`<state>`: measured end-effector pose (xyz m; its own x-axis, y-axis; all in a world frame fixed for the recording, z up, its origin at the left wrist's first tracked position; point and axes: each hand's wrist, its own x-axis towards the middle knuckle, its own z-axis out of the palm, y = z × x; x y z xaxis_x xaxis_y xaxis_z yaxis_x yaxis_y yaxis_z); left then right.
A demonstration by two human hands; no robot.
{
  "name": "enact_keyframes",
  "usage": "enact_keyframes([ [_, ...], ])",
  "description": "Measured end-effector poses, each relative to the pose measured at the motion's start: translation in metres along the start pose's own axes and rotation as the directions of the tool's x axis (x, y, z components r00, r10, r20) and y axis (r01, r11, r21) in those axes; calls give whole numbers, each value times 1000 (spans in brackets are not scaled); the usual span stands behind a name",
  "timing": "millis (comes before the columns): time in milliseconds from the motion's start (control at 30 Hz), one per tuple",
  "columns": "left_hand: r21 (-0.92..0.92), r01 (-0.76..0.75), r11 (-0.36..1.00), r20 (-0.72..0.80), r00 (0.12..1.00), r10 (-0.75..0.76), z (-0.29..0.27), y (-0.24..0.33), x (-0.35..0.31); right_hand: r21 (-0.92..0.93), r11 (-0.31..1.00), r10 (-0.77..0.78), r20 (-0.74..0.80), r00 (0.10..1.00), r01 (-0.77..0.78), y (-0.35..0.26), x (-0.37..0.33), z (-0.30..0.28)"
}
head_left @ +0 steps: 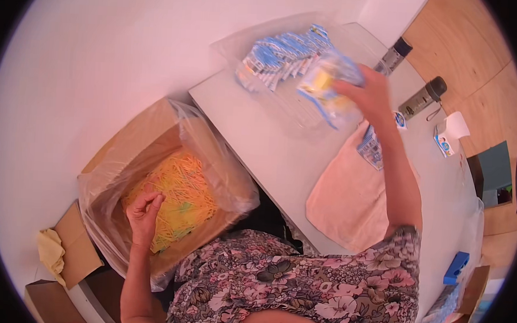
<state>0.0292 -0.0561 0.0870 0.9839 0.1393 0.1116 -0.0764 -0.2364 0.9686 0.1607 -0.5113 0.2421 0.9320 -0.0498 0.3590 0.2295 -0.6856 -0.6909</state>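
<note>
My right hand grips a clear and blue plastic packet with yellow pieces inside, blurred by motion, above the table. Just beyond it, a clear plastic bin holds a row of similar blue packets standing side by side. My left hand is over an open cardboard box, its fingers curled and pressed together; whatever they may hold is too small to make out. Many thin yellow, orange and green sticks fill the bottom of that box, which has a clear plastic liner.
A pink cloth lies on the white table, a blue printed packet on its upper edge. Two bottles and a paper roll stand along the far right. Flattened cardboard is at lower left, a blue block at right.
</note>
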Motion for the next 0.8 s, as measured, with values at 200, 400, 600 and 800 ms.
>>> enact_keyframes([
  [200, -82, 133, 988, -186, 972, -146, -26, -57, -5, -324, 886, -324, 81, 943, 332, 36, 119, 136],
  [400, -170, 175, 970, -293, 930, -219, -38, -75, -19, -412, 869, -244, 124, 962, 274, 57, 139, 225],
  [600, 15, 284, 959, -343, 902, -262, -49, -73, -20, -579, 772, -251, 102, 963, 262, 104, 134, 237],
  [800, -81, 291, 953, -339, 892, -301, -52, -51, -11, -569, 637, -402, 329, 854, 519, 75, 137, 216],
])
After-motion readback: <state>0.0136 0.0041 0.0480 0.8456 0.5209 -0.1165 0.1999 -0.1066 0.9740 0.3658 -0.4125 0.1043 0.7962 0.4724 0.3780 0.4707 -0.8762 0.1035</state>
